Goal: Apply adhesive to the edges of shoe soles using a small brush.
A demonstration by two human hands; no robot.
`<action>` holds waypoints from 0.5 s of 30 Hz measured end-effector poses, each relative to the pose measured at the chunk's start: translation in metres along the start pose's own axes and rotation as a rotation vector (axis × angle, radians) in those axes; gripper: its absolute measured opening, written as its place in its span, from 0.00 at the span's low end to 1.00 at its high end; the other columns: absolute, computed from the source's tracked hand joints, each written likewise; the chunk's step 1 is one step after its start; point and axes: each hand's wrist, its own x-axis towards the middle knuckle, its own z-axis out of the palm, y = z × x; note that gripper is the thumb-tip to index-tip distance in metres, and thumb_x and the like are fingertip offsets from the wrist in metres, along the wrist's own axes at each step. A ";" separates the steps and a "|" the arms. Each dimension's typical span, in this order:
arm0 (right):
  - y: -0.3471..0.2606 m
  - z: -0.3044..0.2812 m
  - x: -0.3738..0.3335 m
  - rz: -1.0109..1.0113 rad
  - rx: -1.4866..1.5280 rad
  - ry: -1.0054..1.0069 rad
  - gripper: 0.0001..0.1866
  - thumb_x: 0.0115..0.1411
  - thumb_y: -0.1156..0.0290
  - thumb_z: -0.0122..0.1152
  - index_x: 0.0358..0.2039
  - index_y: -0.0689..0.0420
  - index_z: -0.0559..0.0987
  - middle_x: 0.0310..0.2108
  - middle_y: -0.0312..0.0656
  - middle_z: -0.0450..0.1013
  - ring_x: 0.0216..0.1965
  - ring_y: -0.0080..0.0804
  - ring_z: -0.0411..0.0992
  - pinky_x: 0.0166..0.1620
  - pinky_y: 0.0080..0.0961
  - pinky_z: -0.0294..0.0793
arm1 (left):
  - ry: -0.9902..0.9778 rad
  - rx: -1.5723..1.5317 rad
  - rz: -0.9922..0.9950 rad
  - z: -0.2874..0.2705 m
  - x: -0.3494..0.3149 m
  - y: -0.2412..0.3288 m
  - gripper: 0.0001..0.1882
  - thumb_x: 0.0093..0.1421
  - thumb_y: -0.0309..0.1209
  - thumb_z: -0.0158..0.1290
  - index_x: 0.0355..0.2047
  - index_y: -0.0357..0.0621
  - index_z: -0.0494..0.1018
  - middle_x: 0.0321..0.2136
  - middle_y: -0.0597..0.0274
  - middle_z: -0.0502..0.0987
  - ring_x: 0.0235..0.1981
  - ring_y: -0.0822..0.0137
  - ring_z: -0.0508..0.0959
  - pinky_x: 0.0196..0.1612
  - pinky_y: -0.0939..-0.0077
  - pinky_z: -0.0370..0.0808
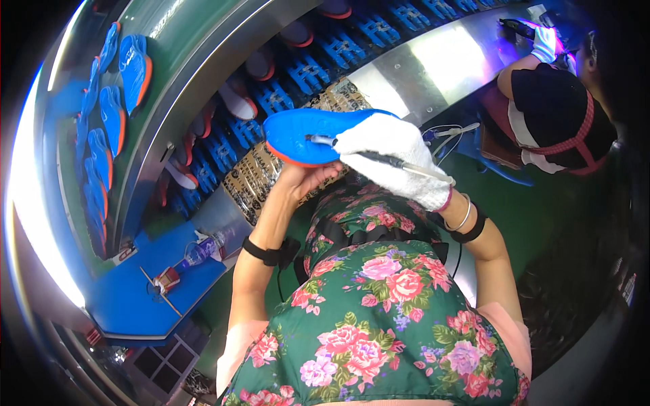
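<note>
A blue shoe sole (291,125) with an orange edge lies tilted up in front of me, over a strip of printed brown cardboard. My left hand (308,179), bare, is closed on it from below; most of its fingers are hidden behind the sole. My right hand (389,152), in a white knitted glove, grips a slim brush (323,141) with a dark handle and a pale tube-like end. The dark brush tip touches or nearly touches the sole's blue inner face; I cannot tell which.
Beyond the sole, a conveyor carries blue racks (308,74) with shoe parts. Several more blue soles (112,111) stand on a green belt at the left. A blue table (128,291) holds a purple-tinted bottle (200,252). At the right, another person (552,115) works by the metal ledge (433,68).
</note>
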 end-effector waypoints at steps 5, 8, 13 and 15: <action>-0.006 -0.001 -0.011 -0.100 -0.100 0.049 0.11 0.56 0.76 0.73 0.41 0.56 0.88 0.39 0.44 0.84 0.39 0.40 0.82 0.44 0.35 0.80 | 0.159 -0.715 0.158 0.060 -0.006 0.012 0.39 0.71 0.61 0.44 0.70 0.43 0.63 0.62 0.31 0.69 0.64 0.43 0.72 0.58 0.34 0.77; -0.012 0.000 -0.013 -0.145 -0.154 0.092 0.13 0.55 0.77 0.74 0.42 0.56 0.88 0.40 0.43 0.84 0.38 0.39 0.82 0.41 0.33 0.80 | -0.299 -0.736 0.175 0.074 -0.006 0.014 0.60 0.54 0.65 0.61 0.76 0.40 0.51 0.71 0.36 0.60 0.71 0.38 0.63 0.72 0.37 0.60; -0.025 -0.002 -0.006 -0.175 -0.228 0.151 0.12 0.51 0.78 0.76 0.38 0.57 0.88 0.37 0.44 0.85 0.37 0.37 0.83 0.40 0.31 0.80 | -0.120 -0.381 0.399 0.103 0.005 0.004 0.63 0.49 0.61 0.64 0.76 0.42 0.49 0.69 0.28 0.60 0.68 0.36 0.67 0.68 0.41 0.69; -0.030 -0.002 -0.004 -0.187 -0.243 0.160 0.12 0.51 0.78 0.77 0.38 0.57 0.88 0.37 0.43 0.84 0.37 0.37 0.83 0.40 0.32 0.80 | -0.278 -0.681 0.376 0.109 0.011 0.005 0.62 0.48 0.62 0.64 0.75 0.42 0.52 0.69 0.31 0.62 0.67 0.37 0.68 0.70 0.39 0.66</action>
